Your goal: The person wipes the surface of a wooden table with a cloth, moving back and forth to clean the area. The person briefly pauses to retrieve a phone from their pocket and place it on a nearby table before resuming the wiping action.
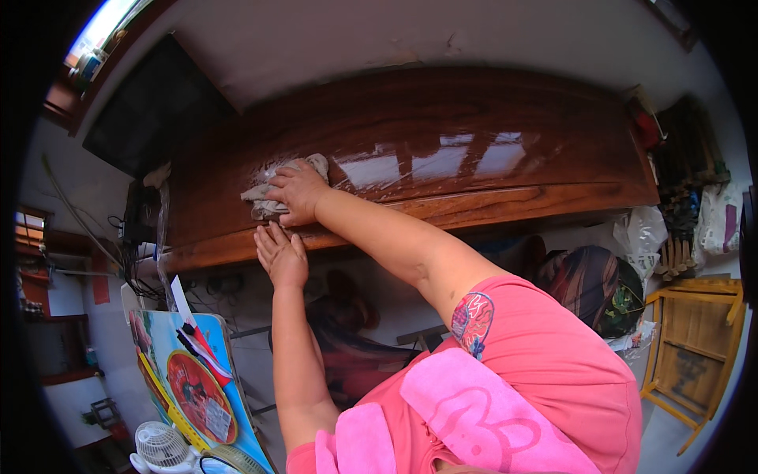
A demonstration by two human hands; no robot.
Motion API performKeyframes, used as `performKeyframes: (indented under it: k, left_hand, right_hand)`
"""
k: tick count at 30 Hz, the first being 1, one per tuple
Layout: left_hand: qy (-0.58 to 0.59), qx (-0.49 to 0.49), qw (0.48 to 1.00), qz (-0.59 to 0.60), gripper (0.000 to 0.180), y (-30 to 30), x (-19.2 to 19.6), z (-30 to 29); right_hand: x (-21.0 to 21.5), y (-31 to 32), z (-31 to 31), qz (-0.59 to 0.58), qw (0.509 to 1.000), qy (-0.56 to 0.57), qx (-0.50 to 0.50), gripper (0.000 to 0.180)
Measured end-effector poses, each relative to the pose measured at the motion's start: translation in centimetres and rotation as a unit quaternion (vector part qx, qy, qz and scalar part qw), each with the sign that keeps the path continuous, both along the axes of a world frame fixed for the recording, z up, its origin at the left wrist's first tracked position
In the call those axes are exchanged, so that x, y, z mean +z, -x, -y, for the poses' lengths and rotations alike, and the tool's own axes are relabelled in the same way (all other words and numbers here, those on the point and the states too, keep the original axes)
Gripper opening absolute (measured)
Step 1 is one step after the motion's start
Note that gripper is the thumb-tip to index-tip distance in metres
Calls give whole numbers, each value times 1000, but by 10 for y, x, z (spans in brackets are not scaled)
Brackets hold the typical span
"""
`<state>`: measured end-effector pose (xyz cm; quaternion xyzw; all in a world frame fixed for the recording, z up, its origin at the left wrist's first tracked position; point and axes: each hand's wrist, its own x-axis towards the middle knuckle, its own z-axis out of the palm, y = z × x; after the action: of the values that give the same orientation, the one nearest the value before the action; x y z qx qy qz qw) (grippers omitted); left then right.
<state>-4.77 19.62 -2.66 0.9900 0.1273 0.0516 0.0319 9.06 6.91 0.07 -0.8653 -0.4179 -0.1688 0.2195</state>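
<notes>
My right hand (298, 192) presses a crumpled grey-white cloth (272, 183) flat on the glossy dark wooden tabletop (474, 150), towards its left end. My left hand (279, 254) rests with fingers together against the table's front edge (505, 207), just below the right hand, holding nothing. Both arms reach up from a pink shirt with a pink towel (474, 411) over the shoulder.
A dark screen (150, 110) hangs on the wall left of the table, with cables (138, 253) below it. A blue board with pictures (193, 371) and a small white fan (162, 449) stand at lower left. A wooden chair (695, 347) and bags (600, 284) sit at right.
</notes>
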Motion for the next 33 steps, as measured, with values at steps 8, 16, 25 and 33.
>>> performKeyframes:
  k: [8,16,25,33]
  left_hand:
    - [-15,-2,1000,6,69,1,-6,-9]
    - [-28,2,1000,3,69,-3,-12,-9]
    - [-19,11,1000,-11,70,-10,-14,-8]
    - [-4,34,998,-52,71,-15,1,-9]
  right_hand:
    - [25,-81,207,-69,965,11,-254,40]
    - [19,-3,525,-67,757,84,-644,56]
    - [18,31,409,-48,822,-17,-567,44]
    - [24,83,127,-97,987,74,-104,55]
